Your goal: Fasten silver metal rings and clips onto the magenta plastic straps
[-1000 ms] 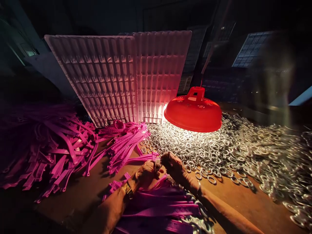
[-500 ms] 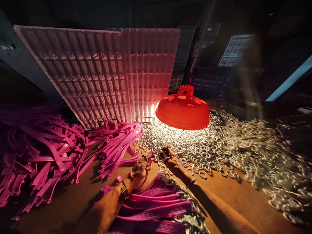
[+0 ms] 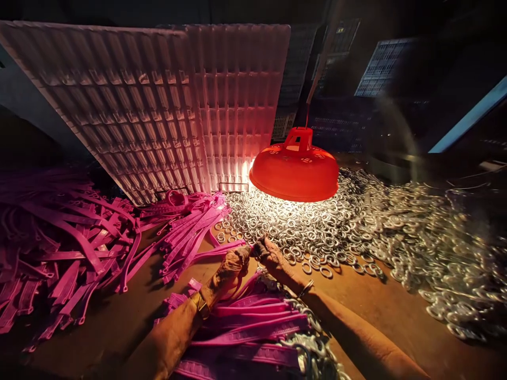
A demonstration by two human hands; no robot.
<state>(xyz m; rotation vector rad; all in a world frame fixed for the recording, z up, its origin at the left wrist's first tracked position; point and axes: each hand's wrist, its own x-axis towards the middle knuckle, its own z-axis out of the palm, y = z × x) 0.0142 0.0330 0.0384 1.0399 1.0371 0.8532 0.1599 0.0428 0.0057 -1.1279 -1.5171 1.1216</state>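
My left hand (image 3: 233, 266), a watch on its wrist, is closed around a pink strap whose tip pokes out toward my right hand. My right hand (image 3: 271, 258) is pinched tight against that tip, dark coverings on its fingers; what lies in the pinch is hidden. Below both hands is a pile of pink straps (image 3: 253, 330) with metal rings at their right ends. Just beyond my hands spreads a heap of loose silvery rings (image 3: 291, 229). A bundle of pink straps (image 3: 194, 232) lies to the left of my left hand.
A red lamp (image 3: 295, 171) hangs low over the rings and lights them. Ribbed translucent panels (image 3: 158, 111) lean upright at the back. A large pile of pink straps (image 3: 75, 232) covers the left of the brown table (image 3: 106, 322); more rings (image 3: 428, 243) stretch right.
My right hand has moved left from the ring heap and now meets my left hand at the strap's tip. The camera view has shifted slightly.
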